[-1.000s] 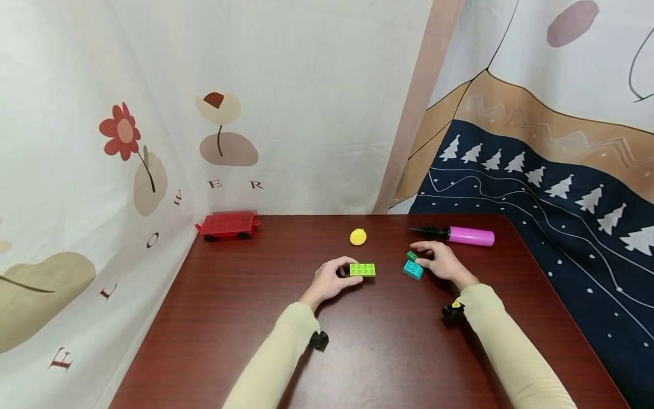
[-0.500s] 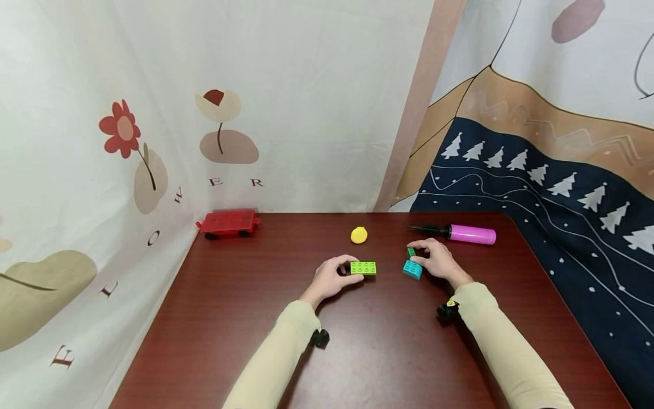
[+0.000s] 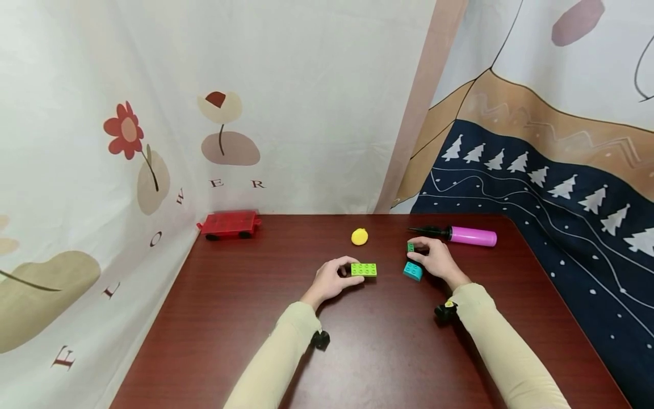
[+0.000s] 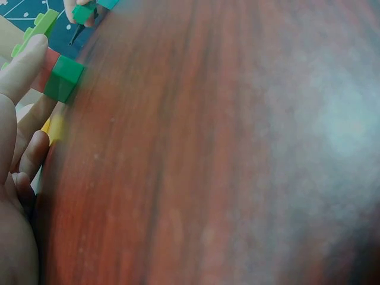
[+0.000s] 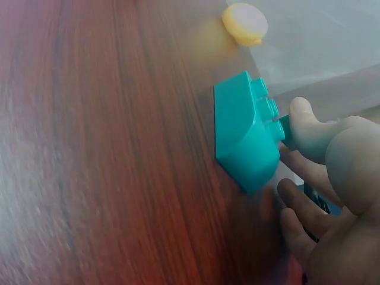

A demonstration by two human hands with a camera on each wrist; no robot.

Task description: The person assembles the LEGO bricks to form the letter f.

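My left hand grips a lime-green toy building brick between thumb and fingers. In the left wrist view, red and green blocks sit beneath the lime brick, forming one stack. To the right, my right hand pinches a small green brick between thumb and fingertips. Just nearer to me, a teal brick with a curved side rests on the table, close to the right thumb. In the right wrist view, the thumb mostly hides the small green brick.
A yellow lemon-like toy lies behind the bricks. Further right is a pink hand pump with a black nozzle. A red toy wagon stands at the back left corner of the dark wooden table. Printed curtains hang behind.
My right hand has shifted slightly left, and the small green brick it pinches now stands further apart from the teal brick. The left hand keeps its place.
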